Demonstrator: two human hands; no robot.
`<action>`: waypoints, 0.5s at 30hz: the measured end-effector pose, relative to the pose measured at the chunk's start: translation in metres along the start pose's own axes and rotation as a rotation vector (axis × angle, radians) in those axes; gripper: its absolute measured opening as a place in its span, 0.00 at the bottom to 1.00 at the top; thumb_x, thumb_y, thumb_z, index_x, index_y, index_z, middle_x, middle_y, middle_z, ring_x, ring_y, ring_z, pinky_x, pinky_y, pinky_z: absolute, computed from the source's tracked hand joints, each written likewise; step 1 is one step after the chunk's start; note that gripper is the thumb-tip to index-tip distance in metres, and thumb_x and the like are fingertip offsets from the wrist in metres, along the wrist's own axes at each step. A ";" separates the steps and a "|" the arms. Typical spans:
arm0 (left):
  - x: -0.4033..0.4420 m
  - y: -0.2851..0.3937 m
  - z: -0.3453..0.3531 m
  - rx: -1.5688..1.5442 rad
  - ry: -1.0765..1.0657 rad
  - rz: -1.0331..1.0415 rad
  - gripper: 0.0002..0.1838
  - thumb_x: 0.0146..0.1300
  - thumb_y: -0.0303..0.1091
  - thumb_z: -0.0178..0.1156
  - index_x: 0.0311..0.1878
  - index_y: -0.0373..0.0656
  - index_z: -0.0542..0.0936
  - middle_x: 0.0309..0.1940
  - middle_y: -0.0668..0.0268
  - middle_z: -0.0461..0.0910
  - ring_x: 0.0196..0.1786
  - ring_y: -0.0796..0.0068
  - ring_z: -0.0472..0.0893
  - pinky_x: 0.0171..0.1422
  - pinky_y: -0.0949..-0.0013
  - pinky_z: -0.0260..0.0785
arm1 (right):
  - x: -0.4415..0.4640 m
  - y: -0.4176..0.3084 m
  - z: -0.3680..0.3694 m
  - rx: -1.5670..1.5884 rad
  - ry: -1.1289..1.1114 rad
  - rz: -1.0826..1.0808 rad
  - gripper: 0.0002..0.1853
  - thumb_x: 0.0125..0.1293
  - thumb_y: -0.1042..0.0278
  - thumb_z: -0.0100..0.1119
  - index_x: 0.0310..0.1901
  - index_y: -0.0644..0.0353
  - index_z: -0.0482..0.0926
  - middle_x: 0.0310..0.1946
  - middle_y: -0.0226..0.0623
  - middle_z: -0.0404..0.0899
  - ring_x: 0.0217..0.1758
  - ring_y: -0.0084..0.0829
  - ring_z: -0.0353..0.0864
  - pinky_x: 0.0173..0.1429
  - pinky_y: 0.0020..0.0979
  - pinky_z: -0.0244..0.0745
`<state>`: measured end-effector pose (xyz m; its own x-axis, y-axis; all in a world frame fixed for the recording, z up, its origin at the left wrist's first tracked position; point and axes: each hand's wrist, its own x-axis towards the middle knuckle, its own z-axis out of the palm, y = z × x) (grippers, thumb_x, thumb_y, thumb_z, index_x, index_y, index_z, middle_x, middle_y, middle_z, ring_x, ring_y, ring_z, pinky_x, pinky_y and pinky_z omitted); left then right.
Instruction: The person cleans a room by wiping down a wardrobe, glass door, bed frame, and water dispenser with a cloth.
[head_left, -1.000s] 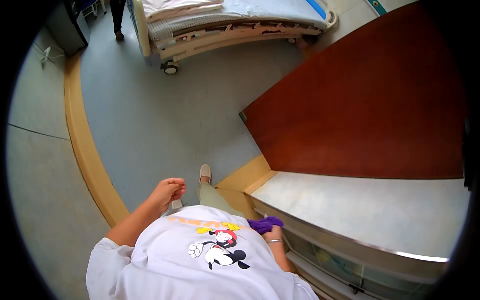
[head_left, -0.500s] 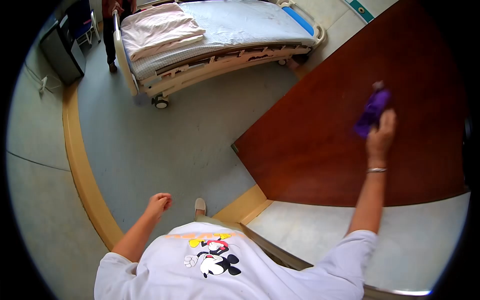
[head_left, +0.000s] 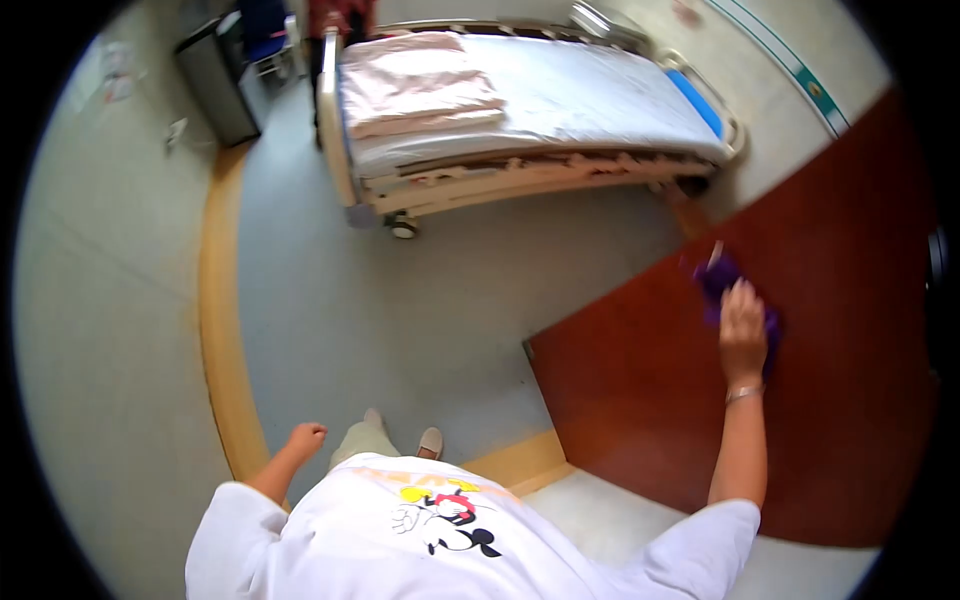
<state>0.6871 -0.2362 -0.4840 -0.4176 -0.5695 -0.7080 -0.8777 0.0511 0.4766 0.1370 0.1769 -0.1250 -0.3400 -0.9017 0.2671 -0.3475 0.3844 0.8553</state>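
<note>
My right hand (head_left: pixel 743 330) is stretched forward over the brown wooden door (head_left: pixel 640 390), a bracelet on its wrist. It holds a purple cloth (head_left: pixel 716 280) against the door's surface. Parts of the cloth stick out beyond my fingers and at the side of my palm. Low on the left, my left hand (head_left: pixel 306 438) hangs beside my body with its fingers curled in. Nothing shows in it, and it touches nothing.
Ahead stands a wheeled hospital bed (head_left: pixel 570 95) with folded pink bedding (head_left: pixel 420 85) on it. Another person (head_left: pixel 335 18) is at its left end. A dark cabinet (head_left: pixel 222 85) and a blue chair (head_left: pixel 263 30) are at the far left. A pale wall (head_left: pixel 120 250) runs along my left.
My right hand with the cloth has moved across the door, now with its back towards me. The view has shifted, so bed and door appear lower and farther right. My left hand stays curled.
</note>
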 end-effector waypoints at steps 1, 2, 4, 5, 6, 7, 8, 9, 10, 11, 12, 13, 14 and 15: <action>0.003 0.004 -0.002 0.133 0.002 0.053 0.13 0.50 0.31 0.50 0.38 0.43 0.80 0.37 0.60 0.79 0.36 0.66 0.79 0.43 0.67 0.70 | -0.008 -0.020 0.003 0.083 -0.043 -0.104 0.15 0.56 0.73 0.44 0.45 0.66 0.73 0.52 0.42 0.68 0.58 0.38 0.64 0.61 0.35 0.60; 0.004 0.010 -0.002 0.098 0.040 0.034 0.13 0.50 0.31 0.50 0.38 0.43 0.80 0.37 0.60 0.79 0.36 0.66 0.79 0.43 0.67 0.70 | -0.019 -0.029 0.013 0.155 -0.042 -0.203 0.15 0.55 0.73 0.45 0.44 0.67 0.73 0.50 0.42 0.69 0.55 0.38 0.65 0.59 0.36 0.61; 0.012 0.031 -0.002 0.117 -0.023 0.064 0.14 0.50 0.34 0.51 0.39 0.45 0.80 0.40 0.60 0.78 0.42 0.63 0.77 0.48 0.65 0.68 | -0.040 -0.048 0.034 0.300 -0.062 -0.402 0.15 0.52 0.74 0.48 0.41 0.69 0.74 0.46 0.43 0.71 0.51 0.39 0.68 0.56 0.36 0.63; 0.012 0.044 0.001 0.087 0.001 0.058 0.14 0.50 0.34 0.51 0.39 0.45 0.80 0.40 0.60 0.78 0.42 0.63 0.77 0.48 0.65 0.68 | -0.041 -0.048 0.032 0.384 -0.106 -0.353 0.15 0.51 0.75 0.49 0.41 0.68 0.74 0.46 0.43 0.71 0.51 0.38 0.68 0.56 0.36 0.63; 0.013 0.058 0.002 0.141 -0.049 0.082 0.14 0.49 0.34 0.52 0.39 0.45 0.79 0.40 0.60 0.78 0.43 0.63 0.77 0.48 0.66 0.68 | -0.034 -0.041 0.027 0.466 -0.163 -0.305 0.15 0.50 0.75 0.50 0.41 0.68 0.74 0.46 0.42 0.71 0.50 0.37 0.69 0.56 0.36 0.63; 0.016 0.070 0.004 0.204 -0.106 0.112 0.14 0.49 0.33 0.52 0.40 0.45 0.79 0.40 0.60 0.78 0.43 0.64 0.77 0.49 0.66 0.67 | -0.021 -0.028 0.021 0.389 -0.123 -0.222 0.14 0.51 0.76 0.49 0.42 0.67 0.74 0.46 0.43 0.71 0.51 0.38 0.68 0.56 0.37 0.62; 0.027 0.076 0.007 0.194 -0.103 0.120 0.14 0.49 0.33 0.52 0.40 0.45 0.79 0.40 0.60 0.78 0.43 0.64 0.77 0.49 0.66 0.67 | -0.009 -0.009 0.010 0.310 -0.089 -0.133 0.14 0.52 0.77 0.49 0.42 0.66 0.73 0.47 0.43 0.71 0.52 0.38 0.68 0.56 0.37 0.62; 0.041 0.080 0.014 0.275 -0.167 0.179 0.14 0.49 0.34 0.51 0.40 0.46 0.79 0.40 0.60 0.78 0.44 0.64 0.77 0.50 0.66 0.67 | 0.003 0.018 0.000 0.259 -0.020 -0.060 0.14 0.53 0.77 0.48 0.44 0.66 0.73 0.47 0.44 0.71 0.54 0.38 0.67 0.57 0.38 0.62; 0.052 0.087 0.016 0.356 -0.230 0.239 0.14 0.50 0.34 0.51 0.40 0.46 0.79 0.40 0.60 0.78 0.44 0.63 0.76 0.50 0.65 0.67 | 0.019 0.050 -0.013 0.207 0.050 0.014 0.14 0.55 0.78 0.47 0.45 0.65 0.72 0.48 0.44 0.71 0.55 0.38 0.67 0.57 0.38 0.61; 0.059 0.100 0.013 0.381 -0.238 0.293 0.14 0.50 0.34 0.51 0.40 0.46 0.79 0.40 0.60 0.78 0.44 0.63 0.76 0.50 0.65 0.67 | 0.035 0.083 -0.030 0.165 0.068 0.091 0.13 0.57 0.78 0.47 0.45 0.64 0.71 0.49 0.44 0.70 0.57 0.40 0.65 0.59 0.38 0.60; 0.068 0.114 0.010 0.407 -0.235 0.345 0.14 0.50 0.34 0.50 0.40 0.46 0.79 0.40 0.60 0.78 0.44 0.62 0.76 0.50 0.65 0.67 | 0.052 0.113 -0.049 0.091 0.106 0.119 0.14 0.58 0.77 0.47 0.46 0.64 0.71 0.49 0.44 0.70 0.56 0.40 0.66 0.59 0.37 0.61; 0.077 0.126 0.005 0.411 -0.230 0.396 0.14 0.50 0.34 0.50 0.40 0.46 0.79 0.40 0.60 0.77 0.44 0.61 0.76 0.49 0.64 0.68 | 0.069 0.144 -0.067 0.017 0.142 0.150 0.14 0.58 0.77 0.47 0.47 0.63 0.71 0.48 0.44 0.71 0.54 0.40 0.68 0.58 0.37 0.62; 0.087 0.136 0.001 0.414 -0.231 0.444 0.14 0.50 0.34 0.50 0.40 0.46 0.79 0.40 0.60 0.77 0.44 0.61 0.76 0.49 0.64 0.68 | 0.086 0.175 -0.086 -0.055 0.176 0.183 0.14 0.59 0.76 0.47 0.48 0.63 0.71 0.48 0.44 0.72 0.52 0.41 0.70 0.58 0.36 0.63; 0.098 0.147 -0.005 0.403 -0.220 0.448 0.14 0.50 0.34 0.50 0.40 0.46 0.79 0.40 0.60 0.77 0.44 0.61 0.76 0.49 0.64 0.68 | 0.105 0.194 -0.103 0.269 0.430 0.494 0.11 0.58 0.72 0.48 0.41 0.63 0.74 0.44 0.44 0.73 0.47 0.41 0.71 0.51 0.37 0.67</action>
<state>0.5187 -0.2883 -0.4809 -0.7654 -0.2421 -0.5962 -0.6084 0.5741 0.5479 0.1233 0.1361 0.1150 -0.1574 -0.5865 0.7945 -0.4644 0.7540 0.4646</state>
